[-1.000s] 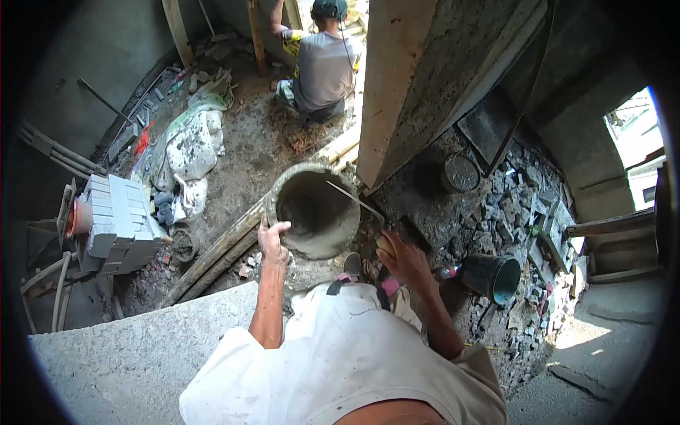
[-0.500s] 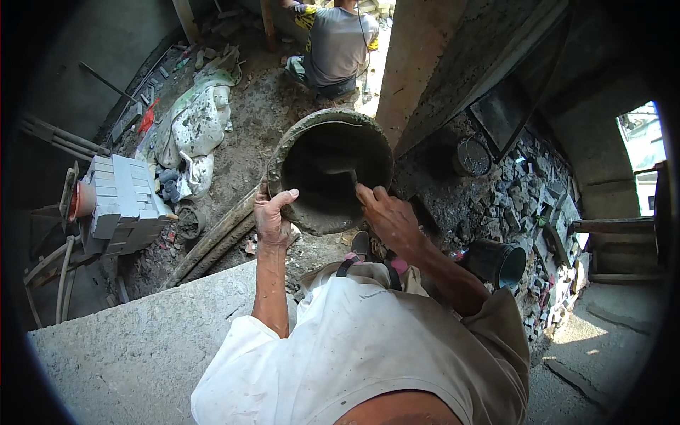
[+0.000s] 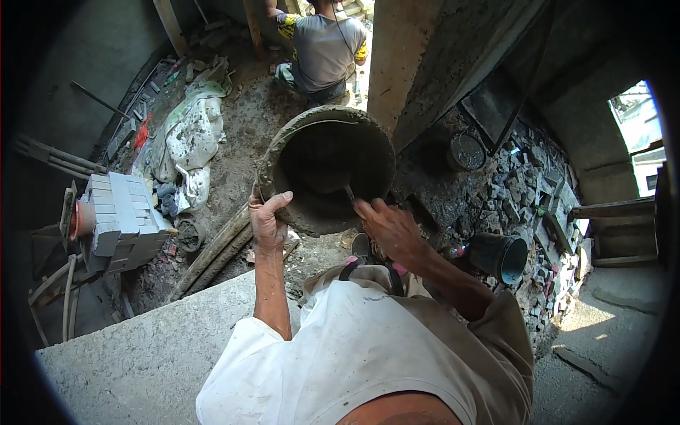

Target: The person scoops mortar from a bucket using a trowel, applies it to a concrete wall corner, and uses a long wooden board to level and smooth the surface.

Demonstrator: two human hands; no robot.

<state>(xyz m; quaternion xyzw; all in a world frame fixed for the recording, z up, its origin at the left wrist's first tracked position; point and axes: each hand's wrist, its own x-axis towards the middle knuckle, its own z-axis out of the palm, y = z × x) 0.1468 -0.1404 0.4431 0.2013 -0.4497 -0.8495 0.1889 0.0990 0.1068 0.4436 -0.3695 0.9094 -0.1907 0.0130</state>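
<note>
A round bucket [image 3: 265,170], its rim crusted with grey mortar, is tilted so that I look into its dark inside. My left hand [image 3: 268,219] grips the bucket's left edge, thumb over the rim and fingers hidden behind the wall. Over the near right part of the opening, my right hand [image 3: 389,227] is closed round the handle of a trowel. The trowel's blade [image 3: 329,182] lies inside the bucket, dim in the shadow. How much mortar the bucket holds is too dark to tell.
A person [image 3: 326,53] squats ahead with their back to me. Wrapped light blocks [image 3: 124,212] stand left, near wooden poles [image 3: 216,244] and a stained sack [image 3: 191,134]. To the right are a post [image 3: 407,64], a dark bucket [image 3: 499,258] and rubble [image 3: 524,191]. A concrete ledge [image 3: 156,340] runs at lower left.
The trowel blade shows lower and flatter inside the bucket, with my right hand slightly lower. My left hand still holds the rim. The whole view has shifted a little.
</note>
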